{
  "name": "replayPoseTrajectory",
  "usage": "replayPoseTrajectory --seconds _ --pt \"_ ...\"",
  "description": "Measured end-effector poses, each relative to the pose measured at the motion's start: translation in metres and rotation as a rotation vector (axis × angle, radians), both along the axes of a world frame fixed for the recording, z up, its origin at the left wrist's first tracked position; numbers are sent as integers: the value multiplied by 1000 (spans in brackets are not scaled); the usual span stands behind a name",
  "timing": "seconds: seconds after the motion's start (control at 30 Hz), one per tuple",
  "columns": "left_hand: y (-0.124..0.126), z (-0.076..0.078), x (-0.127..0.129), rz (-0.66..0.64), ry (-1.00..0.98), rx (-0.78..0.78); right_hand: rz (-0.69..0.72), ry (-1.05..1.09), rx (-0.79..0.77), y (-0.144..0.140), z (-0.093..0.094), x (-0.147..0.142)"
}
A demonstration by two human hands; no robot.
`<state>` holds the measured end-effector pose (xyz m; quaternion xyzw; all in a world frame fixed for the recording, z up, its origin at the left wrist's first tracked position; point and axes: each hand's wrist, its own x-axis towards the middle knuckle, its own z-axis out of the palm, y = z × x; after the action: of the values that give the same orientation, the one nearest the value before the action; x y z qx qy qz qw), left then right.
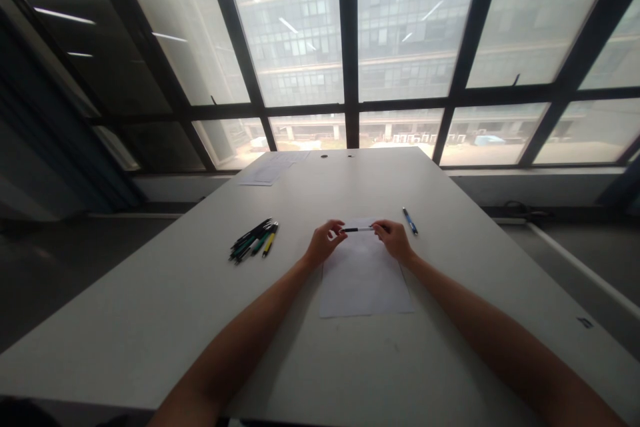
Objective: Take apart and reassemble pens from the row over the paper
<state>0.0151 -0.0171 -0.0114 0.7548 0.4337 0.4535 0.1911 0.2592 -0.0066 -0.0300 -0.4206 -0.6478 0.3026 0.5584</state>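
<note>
A pen [358, 229] is held level between both hands above a sheet [364, 277] on the tabletop [150, 320]. Its ends are pinched by the fingers of the left hand [325, 241] and right hand [395, 239]. A pile of pens [253, 240] lies to the left, a blue pen [410, 221] to the right.

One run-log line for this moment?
left hand: shut on slim black-and-white pen | right hand: shut on pen's other end | pen over white paper sheet | pen bunch left

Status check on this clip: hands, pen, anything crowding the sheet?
Left hand and right hand pinch one pen by its ends. Held over the paper sheet. Blue pen right, pen pile left, both off the sheet.
</note>
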Motion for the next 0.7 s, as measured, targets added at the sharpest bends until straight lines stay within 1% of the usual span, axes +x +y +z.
replayPoseTrajectory --seconds 0.17,0.43,0.7 --pt "2 -2 0 9 3 9 5 -9 5 1 -1 0" --pt "4 -6 -1 40 43 -32 3 7 5 2 -2 0" --pt "6 -6 -1 -21 117 -104 1 3 6 2 -3 0"
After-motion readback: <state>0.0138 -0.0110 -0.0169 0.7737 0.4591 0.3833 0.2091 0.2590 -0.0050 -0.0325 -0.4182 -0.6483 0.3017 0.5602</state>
